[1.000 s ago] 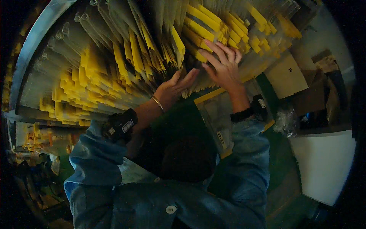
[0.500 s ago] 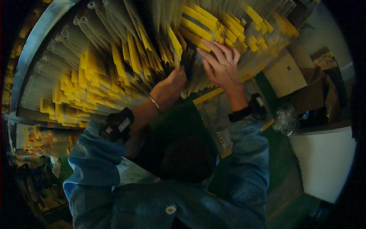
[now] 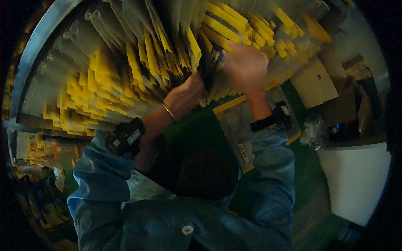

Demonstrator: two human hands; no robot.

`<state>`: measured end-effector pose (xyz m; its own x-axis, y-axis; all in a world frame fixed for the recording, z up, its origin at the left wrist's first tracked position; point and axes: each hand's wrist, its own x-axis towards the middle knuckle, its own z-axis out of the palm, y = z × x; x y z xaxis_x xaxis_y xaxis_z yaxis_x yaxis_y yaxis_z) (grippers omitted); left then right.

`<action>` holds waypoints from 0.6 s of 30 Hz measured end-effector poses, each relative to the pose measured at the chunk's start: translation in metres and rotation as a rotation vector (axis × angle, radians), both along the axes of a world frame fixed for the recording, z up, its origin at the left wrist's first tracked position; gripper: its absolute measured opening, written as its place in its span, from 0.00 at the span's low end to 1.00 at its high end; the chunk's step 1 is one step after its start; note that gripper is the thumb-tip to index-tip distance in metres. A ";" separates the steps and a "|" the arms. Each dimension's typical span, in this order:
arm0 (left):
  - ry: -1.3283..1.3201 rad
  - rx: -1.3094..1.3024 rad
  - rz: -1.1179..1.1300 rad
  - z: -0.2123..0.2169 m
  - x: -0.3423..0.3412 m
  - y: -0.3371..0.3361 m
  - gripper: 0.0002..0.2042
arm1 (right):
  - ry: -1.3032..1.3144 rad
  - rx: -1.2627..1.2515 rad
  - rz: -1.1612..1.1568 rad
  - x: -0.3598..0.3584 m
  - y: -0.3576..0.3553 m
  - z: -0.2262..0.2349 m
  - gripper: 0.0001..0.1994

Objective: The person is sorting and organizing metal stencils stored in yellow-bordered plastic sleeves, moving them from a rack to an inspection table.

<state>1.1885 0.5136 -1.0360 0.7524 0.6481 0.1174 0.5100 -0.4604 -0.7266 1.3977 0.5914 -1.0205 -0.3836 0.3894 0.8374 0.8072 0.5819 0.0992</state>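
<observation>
Presently, in the head view, the person's left hand (image 3: 183, 96) is at the lower end of one yellow strip (image 3: 194, 49), which hangs among many others. The strip lies directly above this hand, and its bottom tip meets the hand near the thumb. The fingers of the left hand are bent and close to one another, but their tips are partly hidden, so it cannot be told whether they grip the strip or only touch it.

The right hand (image 3: 246, 70) is blurred. It is raised against the lower edge of the yellow bundle (image 3: 225, 25), which is above it and a little to the left. How far this hand is open, and whether it has hold of something, cannot be told.

To the left of the left hand hangs a thick row of yellow-ended sheets (image 3: 100, 79), under a curved metal rail (image 3: 37, 50). Below the right hand, partly behind its forearm, lies a clear panel with yellow edging (image 3: 232, 121). Farther to the right are a cardboard flap (image 3: 313, 83), crumpled clear plastic (image 3: 314, 133) and a white board (image 3: 358, 180).
</observation>
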 end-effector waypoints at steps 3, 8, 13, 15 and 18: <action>-0.002 -0.078 0.031 0.002 0.001 0.000 0.16 | -0.003 0.005 -0.032 0.000 0.001 -0.003 0.13; -0.139 -0.035 -0.049 -0.006 -0.011 0.002 0.16 | -0.006 -0.004 -0.042 -0.002 -0.001 -0.002 0.17; -0.149 -0.052 -0.018 -0.004 -0.008 0.000 0.15 | 0.011 -0.002 -0.056 -0.006 -0.001 -0.004 0.16; -0.164 -0.088 0.081 -0.015 0.004 0.003 0.15 | 0.022 0.004 -0.028 -0.008 0.001 -0.007 0.15; -0.173 -0.226 0.216 0.002 0.049 0.018 0.13 | 0.020 -0.010 -0.030 0.001 -0.002 -0.006 0.13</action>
